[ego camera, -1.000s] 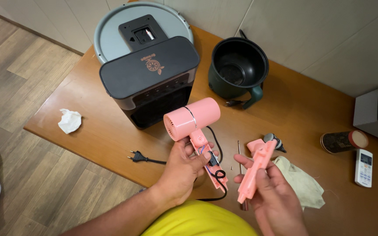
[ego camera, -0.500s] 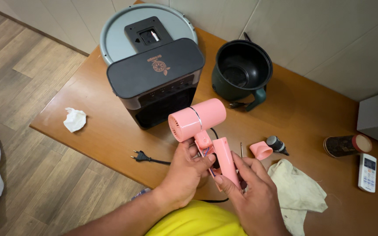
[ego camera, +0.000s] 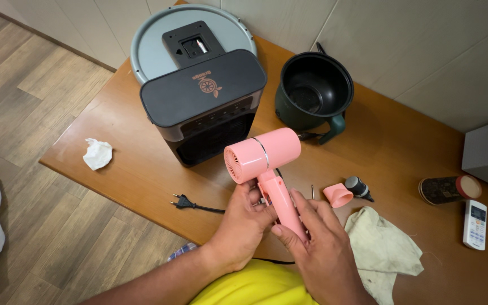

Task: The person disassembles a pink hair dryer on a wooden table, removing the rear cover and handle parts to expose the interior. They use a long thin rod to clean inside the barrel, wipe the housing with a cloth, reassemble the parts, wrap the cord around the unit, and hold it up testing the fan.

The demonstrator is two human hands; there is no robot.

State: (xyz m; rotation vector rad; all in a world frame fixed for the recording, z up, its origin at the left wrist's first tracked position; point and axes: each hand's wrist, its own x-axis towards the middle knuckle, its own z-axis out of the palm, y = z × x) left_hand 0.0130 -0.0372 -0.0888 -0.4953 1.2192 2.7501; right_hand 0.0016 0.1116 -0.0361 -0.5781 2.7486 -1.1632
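Above table [ego camera: 142, 169] edge, left hand [ego camera: 243, 223] & right hand [ego camera: 317, 248] both grip 1 pink hairdryer [ego camera: 266, 161] by handle. Nearby: 1 pink nozzle [ego camera: 338, 195], 1 rag [ego camera: 382, 248], 1 black plug [ego camera: 181, 201], 1 dark pot [ego camera: 313, 93].

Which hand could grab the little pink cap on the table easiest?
Probably the right hand: the pink cap lies just beyond its fingers, on its side. The left hand is across the pink hair dryer, gripping its handle.

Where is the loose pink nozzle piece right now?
In the head view the pink nozzle piece lies on the wooden table, right of the pink hair dryer, just above the cloth and touching a small dark cap-like item.
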